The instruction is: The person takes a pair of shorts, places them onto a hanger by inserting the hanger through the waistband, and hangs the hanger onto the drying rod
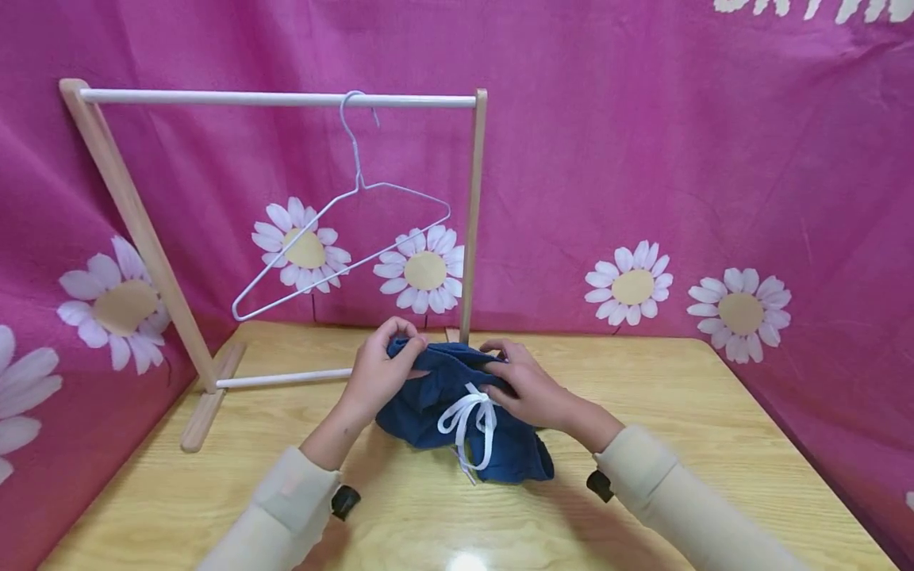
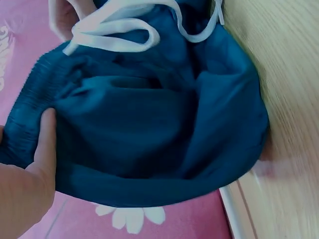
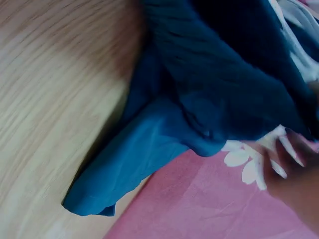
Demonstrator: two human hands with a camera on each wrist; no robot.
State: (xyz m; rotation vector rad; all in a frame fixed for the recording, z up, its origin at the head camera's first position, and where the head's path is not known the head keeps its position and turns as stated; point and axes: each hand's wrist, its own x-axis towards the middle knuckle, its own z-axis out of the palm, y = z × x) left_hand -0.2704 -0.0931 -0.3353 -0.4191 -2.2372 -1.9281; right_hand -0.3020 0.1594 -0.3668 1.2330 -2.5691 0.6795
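Note:
Dark blue shorts (image 1: 428,404) with a gathered elastic waistband are held up over the table, their lower part bunched and draping down. A white drawstring (image 1: 466,420) is tied in a bow at the front. My left hand (image 1: 378,369) pinches the waistband at its left end; in the left wrist view its thumb (image 2: 46,139) presses against the blue cloth. The right hand (image 1: 528,385) grips the waistband's other side, just above the bow. One leg (image 3: 119,164) of the shorts hangs low by the tabletop in the right wrist view.
Behind and to the left stands a rack with wooden posts (image 1: 136,214) and a white top bar (image 1: 214,97). A white wire hanger (image 1: 293,297) hangs from that bar. The wooden table (image 1: 664,420) meets a pink flowered cloth backdrop (image 1: 557,159) at its back and sides.

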